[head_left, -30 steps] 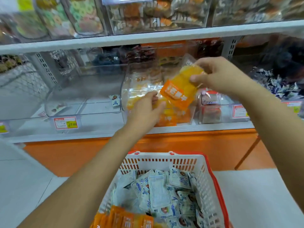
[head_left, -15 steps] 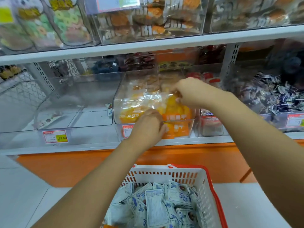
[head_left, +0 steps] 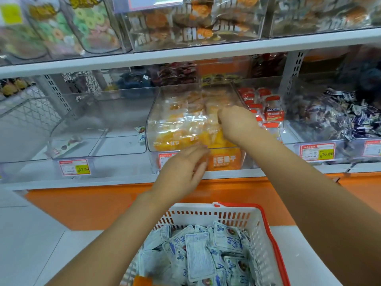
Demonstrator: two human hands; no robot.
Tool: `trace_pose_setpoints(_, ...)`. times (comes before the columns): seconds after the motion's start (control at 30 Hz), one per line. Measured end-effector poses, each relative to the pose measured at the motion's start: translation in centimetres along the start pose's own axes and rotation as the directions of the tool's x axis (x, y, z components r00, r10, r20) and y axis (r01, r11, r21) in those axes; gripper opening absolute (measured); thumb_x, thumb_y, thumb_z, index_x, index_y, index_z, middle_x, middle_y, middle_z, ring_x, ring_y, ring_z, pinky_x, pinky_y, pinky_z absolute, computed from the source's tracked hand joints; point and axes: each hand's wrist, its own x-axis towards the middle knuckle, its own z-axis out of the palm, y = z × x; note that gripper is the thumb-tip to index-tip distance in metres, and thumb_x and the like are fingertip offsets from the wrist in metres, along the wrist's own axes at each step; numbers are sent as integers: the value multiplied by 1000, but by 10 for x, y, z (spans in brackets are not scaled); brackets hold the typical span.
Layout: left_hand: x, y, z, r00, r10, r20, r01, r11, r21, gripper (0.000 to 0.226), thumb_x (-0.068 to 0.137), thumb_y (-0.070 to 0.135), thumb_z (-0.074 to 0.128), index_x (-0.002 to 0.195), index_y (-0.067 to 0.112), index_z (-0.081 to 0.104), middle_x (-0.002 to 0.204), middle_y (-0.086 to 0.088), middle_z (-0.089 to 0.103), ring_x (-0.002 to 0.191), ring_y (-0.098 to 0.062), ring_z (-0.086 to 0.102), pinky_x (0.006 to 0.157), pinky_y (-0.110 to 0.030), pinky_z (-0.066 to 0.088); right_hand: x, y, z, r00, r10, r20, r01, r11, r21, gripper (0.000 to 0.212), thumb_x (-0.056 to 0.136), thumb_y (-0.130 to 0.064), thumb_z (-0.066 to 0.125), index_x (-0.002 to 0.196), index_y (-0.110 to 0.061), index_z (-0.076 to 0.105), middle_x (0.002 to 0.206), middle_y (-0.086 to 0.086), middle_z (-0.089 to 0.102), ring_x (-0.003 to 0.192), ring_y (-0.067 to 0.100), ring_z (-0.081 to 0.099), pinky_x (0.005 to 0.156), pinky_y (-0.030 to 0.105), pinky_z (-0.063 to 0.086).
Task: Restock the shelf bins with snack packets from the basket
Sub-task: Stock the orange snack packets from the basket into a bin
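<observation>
Right hand (head_left: 237,123) was in orange-packet bin (head_left: 153,120), fingertips hidden, grip indeterminable | left hand (head_left: 183,168) was blurred, relaxed, empty

The basket (head_left: 268,228) sits nearest, below and in front of the lower shelf (head_left: 123,178), with packets (head_left: 206,254) heaped in it; on that shelf bins stand in a row: the left bin (head_left: 115,120), then the middle bin (head_left: 156,120) with pouches (head_left: 181,137) piled inside, then just beside it on the right a bin of small packs (head_left: 272,114), and farthest right a bin of wrapped sweets (head_left: 340,118). Price tags (head_left: 74,167) hang on the bins' fronts; more goods lie behind the front row; the upper shelf (head_left: 185,52) runs above it all and carries further bins (head_left: 195,21) side by side.
</observation>
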Motion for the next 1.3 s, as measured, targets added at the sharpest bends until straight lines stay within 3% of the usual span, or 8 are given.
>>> trace_pose_setpoints(0.13, -65, -12, 3, 993, -120, -13, 118, 988, -96, 26, 94, 36, 44, 91, 18, 63, 89, 8, 61, 83, -9, 56, 69, -22, 43, -21, -25, 3, 975, 33, -218, 5, 985, 173, 17, 87, -7, 54, 103, -9, 57, 106, 13, 60, 94, 34, 59, 67, 33, 40)
trace_pose_setpoints(0.27, -132, -46, 29, 858, -394, 330, 404, 914, 42, 37, 96, 33, 51, 62, 19, 46, 56, 6, 47, 53, -9, 43, 49, -18, 25, -68, -64, 38, 988, -91, -122, 121, 955, 272, 7, 93, -22, 51, 92, -15, 48, 88, 9, 60, 81, 30, 58, 60, 29, 34)
trace_pose_setpoints(0.5, -231, -63, 73, 568, -435, 698, 490, 861, 137, 35, 86, 41, 65, 109, 15, 64, 104, -2, 64, 104, -20, 59, 77, -23, 41, -169, -86, 173, 814, -289, 504, 216, 956, 201, 30, 98, -29, 46, 121, -10, 50, 111, 8, 61, 97, 24, 59, 72, 31, 44)
trace_pose_setpoints(0.6, -254, -53, 89, 577, -379, 724, 263, 925, 275, 68, 85, 57, 58, 141, 21, 43, 145, -6, 42, 136, -23, 35, 114, -39, 18, -213, -73, 216, 625, -332, 707, 256, 942, 216, 39, 96, -27, 49, 132, -10, 47, 138, 10, 48, 122, 25, 49, 92, 36, 47)
trace_pose_setpoints(0.77, -251, -27, 111, 639, -296, 710, 120, 950, 288, 68, 86, 60, 51, 142, 21, 41, 146, -5, 40, 142, -20, 20, 112, -42, -18, -229, -52, 227, 547, -374, 749, 309, 922, 234, 56, 96, -11, 43, 150, -16, 27, 161, -2, 0, 143, 20, 24, 107, 35, 37)
trace_pose_setpoints(1.07, -220, -13, 117, 667, -509, 545, 437, 859, 267, 21, 89, 25, 59, 69, 21, 62, 89, -3, 67, 94, -20, 61, 111, -36, 24, -212, -46, 216, 531, -296, 794, -41, 927, 372, 44, 98, -29, 49, 139, -13, 48, 145, 4, 44, 131, 20, 42, 106, 30, 33)
trace_pose_setpoints(1.17, -209, -24, 107, 626, -551, 552, 569, 806, 160, 28, 86, 11, 57, 60, 22, 52, 72, 0, 59, 78, -20, 63, 82, -31, 47, -202, -34, 210, 529, -286, 799, -295, 821, 489, 43, 96, -37, 54, 132, -15, 56, 133, 1, 56, 113, 18, 58, 89, 24, 46)
trace_pose_setpoints(1.3, -226, -36, 108, 612, -560, 559, 615, 781, 110, 22, 88, 15, 57, 68, 19, 52, 69, 0, 55, 74, -21, 58, 61, -26, 38, -208, -24, 214, 466, -328, 821, -317, 805, 502, 49, 90, -40, 62, 133, -16, 55, 129, 0, 57, 103, 14, 60, 86, 22, 50)
